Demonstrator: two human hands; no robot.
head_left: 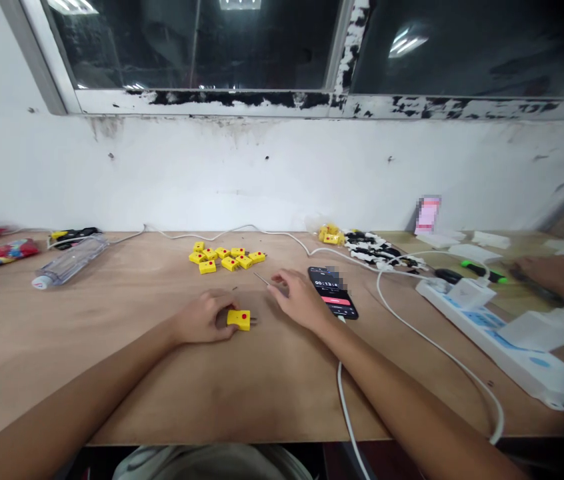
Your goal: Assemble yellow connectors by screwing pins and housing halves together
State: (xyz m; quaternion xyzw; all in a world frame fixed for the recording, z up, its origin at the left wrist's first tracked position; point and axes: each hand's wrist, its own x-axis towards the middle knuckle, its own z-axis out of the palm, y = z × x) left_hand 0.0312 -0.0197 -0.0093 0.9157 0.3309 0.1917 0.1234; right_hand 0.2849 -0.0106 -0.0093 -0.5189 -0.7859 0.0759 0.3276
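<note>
My left hand rests on the table, its thumb and fingers closed around the back end of a yellow two-pin plug. The plug lies flat with a red dot on top, its metal pins pointing right. My right hand is closed on a thin metal-shafted tool, whose tip points up and left; the fingers hide its handle. Between the hands and farther back, a tiny dark piece lies on the wood. Behind it sits a loose group of several similar yellow plugs with red dots.
A phone showing a timer lies beside my right forearm, with a white cable attached. Farther right are a power strip, black and white parts and another person's hand. At left lies a clear bottle.
</note>
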